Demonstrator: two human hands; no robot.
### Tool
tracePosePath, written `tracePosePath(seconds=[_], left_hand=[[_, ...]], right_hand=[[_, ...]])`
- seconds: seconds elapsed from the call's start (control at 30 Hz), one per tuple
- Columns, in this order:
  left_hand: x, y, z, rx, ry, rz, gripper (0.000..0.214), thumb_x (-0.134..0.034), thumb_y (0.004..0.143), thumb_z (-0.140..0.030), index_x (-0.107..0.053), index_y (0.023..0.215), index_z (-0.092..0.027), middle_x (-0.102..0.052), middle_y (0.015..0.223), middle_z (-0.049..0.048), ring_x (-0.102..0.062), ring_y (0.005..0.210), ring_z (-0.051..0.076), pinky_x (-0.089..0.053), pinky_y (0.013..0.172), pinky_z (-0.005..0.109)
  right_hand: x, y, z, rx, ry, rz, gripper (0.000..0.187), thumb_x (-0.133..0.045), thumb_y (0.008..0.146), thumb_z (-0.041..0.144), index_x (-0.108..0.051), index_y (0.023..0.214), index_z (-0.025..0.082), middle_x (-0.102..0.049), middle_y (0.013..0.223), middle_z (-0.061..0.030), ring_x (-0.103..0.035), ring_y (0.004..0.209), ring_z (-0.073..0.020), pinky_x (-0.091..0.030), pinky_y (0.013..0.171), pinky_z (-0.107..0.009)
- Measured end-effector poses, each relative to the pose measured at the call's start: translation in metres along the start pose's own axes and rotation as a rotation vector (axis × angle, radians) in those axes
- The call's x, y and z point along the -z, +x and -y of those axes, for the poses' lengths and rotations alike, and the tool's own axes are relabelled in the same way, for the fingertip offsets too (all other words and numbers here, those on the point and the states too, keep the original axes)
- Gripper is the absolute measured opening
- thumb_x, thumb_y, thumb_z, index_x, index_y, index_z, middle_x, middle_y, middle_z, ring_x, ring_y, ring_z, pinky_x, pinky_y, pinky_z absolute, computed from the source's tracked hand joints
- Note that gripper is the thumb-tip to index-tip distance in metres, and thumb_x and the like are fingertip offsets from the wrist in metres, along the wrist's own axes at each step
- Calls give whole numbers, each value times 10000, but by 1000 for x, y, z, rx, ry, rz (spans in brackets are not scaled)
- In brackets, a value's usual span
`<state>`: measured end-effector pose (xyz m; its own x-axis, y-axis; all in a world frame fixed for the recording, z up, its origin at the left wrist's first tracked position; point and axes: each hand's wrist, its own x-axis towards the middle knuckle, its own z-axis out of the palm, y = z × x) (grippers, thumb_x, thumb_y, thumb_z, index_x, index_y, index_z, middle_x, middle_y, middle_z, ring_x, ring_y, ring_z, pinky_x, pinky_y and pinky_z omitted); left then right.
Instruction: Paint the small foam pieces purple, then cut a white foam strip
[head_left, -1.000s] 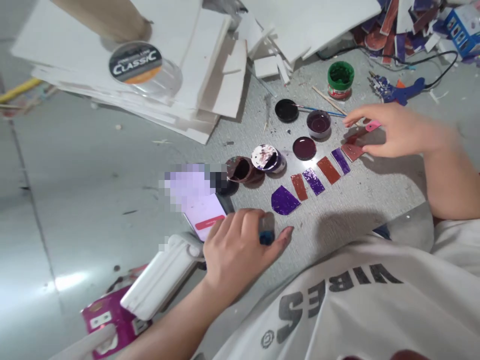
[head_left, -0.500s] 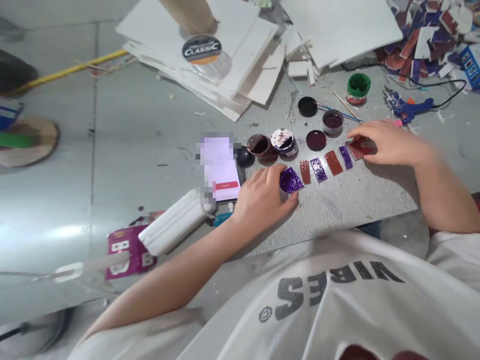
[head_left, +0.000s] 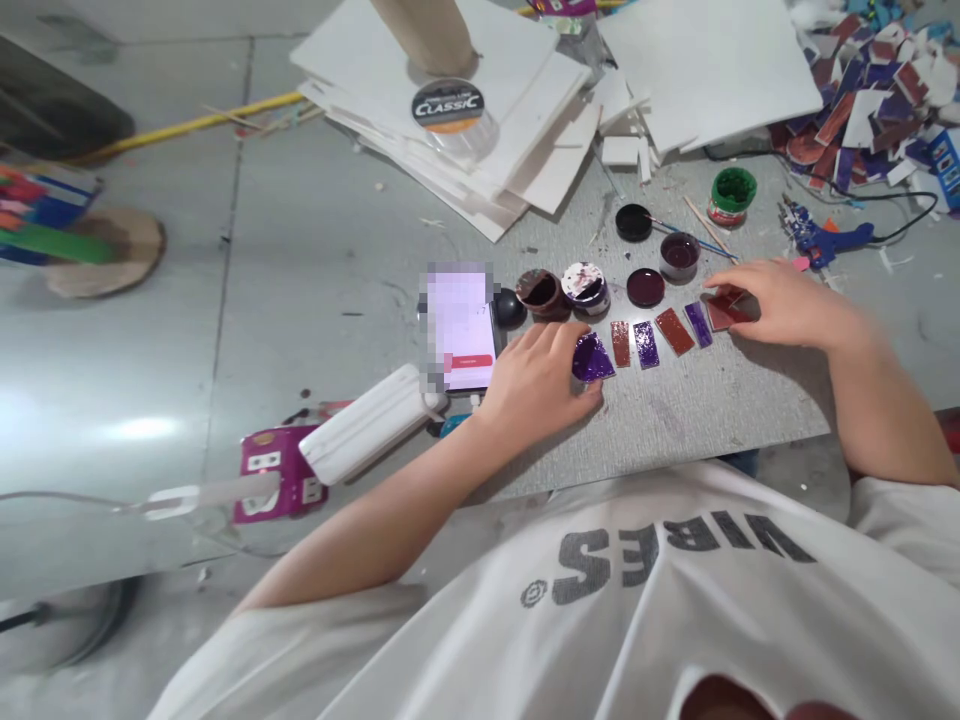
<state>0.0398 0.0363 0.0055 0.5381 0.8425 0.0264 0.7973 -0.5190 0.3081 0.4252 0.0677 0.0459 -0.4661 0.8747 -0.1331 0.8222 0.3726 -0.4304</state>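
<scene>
A row of small painted pieces lies on the worktable. My left hand has its thumb and fingers around the edges of the glossy purple piece at the row's left end. At the right end, my right hand holds the sides of a reddish-brown piece, partly covered by the fingers. Between the hands come a narrow brown piece, a purple piece, a wider brown piece and a slim purple piece. Both held pieces rest on the table.
Behind the row stand a brown paint jar, a white-lidded jar, a dark paint cup and a green paint jar. A blue glue gun lies right. Left are a phone and a white power bank.
The camera view has shifted, so the table scene appears farther right. Both hands stay at the same two end pieces; the row looks unchanged.
</scene>
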Motion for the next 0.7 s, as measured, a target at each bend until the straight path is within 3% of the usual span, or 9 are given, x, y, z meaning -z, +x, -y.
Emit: tracePosePath(seconds=[0.23, 0.37, 0.7], left_hand=[[2, -9, -3, -32, 5, -17, 548, -721, 935, -408, -600, 1418, -178, -771, 1231, 183, -735, 1166, 405, -609, 1018, 547], [3, -10, -4, -88, 67, -82, 515, -701, 970, -408, -606, 1423, -182, -779, 1269, 192, -735, 1175, 400, -596, 1025, 546], [27, 12, 4, -270, 94, -214, 461, -718, 987, -429, -630, 1398, -240, -802, 1343, 189, -754, 1248, 407, -602, 1038, 591]], right_hand=[[3, -1, -1, 9, -29, 10, 477, -730, 940, 311, -762, 1413, 270, -824, 1370, -144, -787, 1246, -435, -632, 1085, -649], [3, -2, -3, 10, -39, -6, 490, -739, 947, 325, -753, 1435, 278, -820, 1372, -144, -785, 1257, -437, -635, 1092, -645], [17, -10, -3, -48, -46, -120, 487, -762, 948, 318, -745, 1435, 293, -798, 1461, -144, -753, 1357, -441, -611, 1175, -655]])
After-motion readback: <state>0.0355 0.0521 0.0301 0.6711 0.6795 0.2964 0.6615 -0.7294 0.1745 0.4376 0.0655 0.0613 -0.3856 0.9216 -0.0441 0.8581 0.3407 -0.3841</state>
